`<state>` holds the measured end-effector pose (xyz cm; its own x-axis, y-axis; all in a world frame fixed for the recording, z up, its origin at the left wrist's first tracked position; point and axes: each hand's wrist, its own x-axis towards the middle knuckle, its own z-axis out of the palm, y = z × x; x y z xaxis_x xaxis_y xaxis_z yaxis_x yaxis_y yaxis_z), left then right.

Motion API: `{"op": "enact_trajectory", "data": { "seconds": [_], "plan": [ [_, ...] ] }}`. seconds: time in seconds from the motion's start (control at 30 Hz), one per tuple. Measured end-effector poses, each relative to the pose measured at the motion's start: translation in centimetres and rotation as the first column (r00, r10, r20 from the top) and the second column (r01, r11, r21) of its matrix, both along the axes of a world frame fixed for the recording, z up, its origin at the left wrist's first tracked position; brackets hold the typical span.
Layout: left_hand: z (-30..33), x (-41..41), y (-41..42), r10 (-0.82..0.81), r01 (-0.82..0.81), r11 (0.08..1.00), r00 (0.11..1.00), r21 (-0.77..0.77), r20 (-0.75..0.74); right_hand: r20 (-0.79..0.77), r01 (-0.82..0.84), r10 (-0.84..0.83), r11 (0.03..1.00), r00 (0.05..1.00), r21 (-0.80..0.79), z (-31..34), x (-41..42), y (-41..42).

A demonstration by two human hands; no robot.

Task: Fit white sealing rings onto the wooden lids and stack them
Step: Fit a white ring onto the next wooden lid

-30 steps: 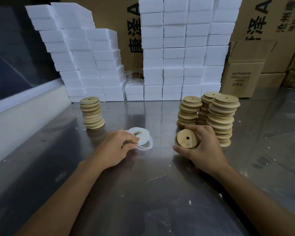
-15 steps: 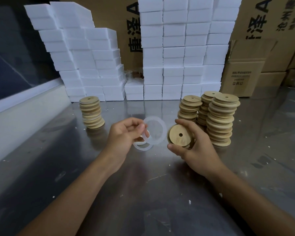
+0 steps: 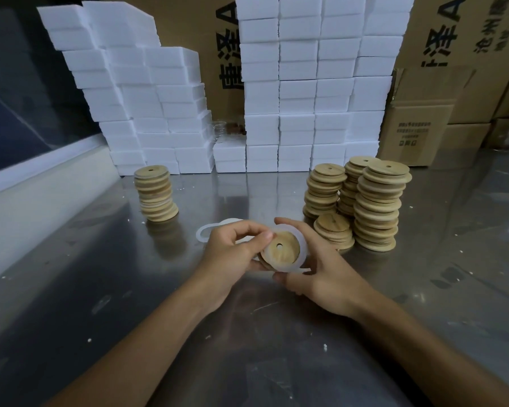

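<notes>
A round wooden lid (image 3: 282,252) with a small centre hole is held above the steel table (image 3: 130,289), facing me. My right hand (image 3: 321,274) grips it from the right and below. A white sealing ring (image 3: 301,245) lies around the lid's right rim. My left hand (image 3: 232,254) pinches the ring at the lid's upper left edge. More white rings (image 3: 202,233) lie on the table behind my left hand. A stack of lids (image 3: 156,193) stands at the left. Three taller lid stacks (image 3: 376,207) stand at the right, with a short pile (image 3: 334,230) in front.
White foam blocks (image 3: 306,83) are piled high along the back of the table. Cardboard boxes (image 3: 417,133) stand behind and to the right. A pale wall ledge (image 3: 41,183) runs along the left side. Small white crumbs dot the table.
Both hands came together at the centre. The ring, held apart in my left hand before, now lies over the lid's rim. A short lid pile is left by the right stacks.
</notes>
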<state>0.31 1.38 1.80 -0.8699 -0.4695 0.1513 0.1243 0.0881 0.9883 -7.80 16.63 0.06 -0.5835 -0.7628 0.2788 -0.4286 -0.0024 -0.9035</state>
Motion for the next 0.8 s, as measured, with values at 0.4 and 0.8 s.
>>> {"op": "enact_trajectory", "data": {
  "seconds": [0.4,0.8],
  "plan": [
    [-0.8,-0.4,1.5,0.067,-0.075,0.994,0.994,-0.081,-0.091,0.068,0.338,-0.331,0.92,0.941,-0.199,0.2,0.0,-0.2],
    [-1.0,-0.3,2.1,0.01,-0.014,0.996,0.999,-0.088,-0.041,0.033,0.351,-0.353,0.906,0.935,-0.235,0.3,0.0,-0.1]
  ]
}}
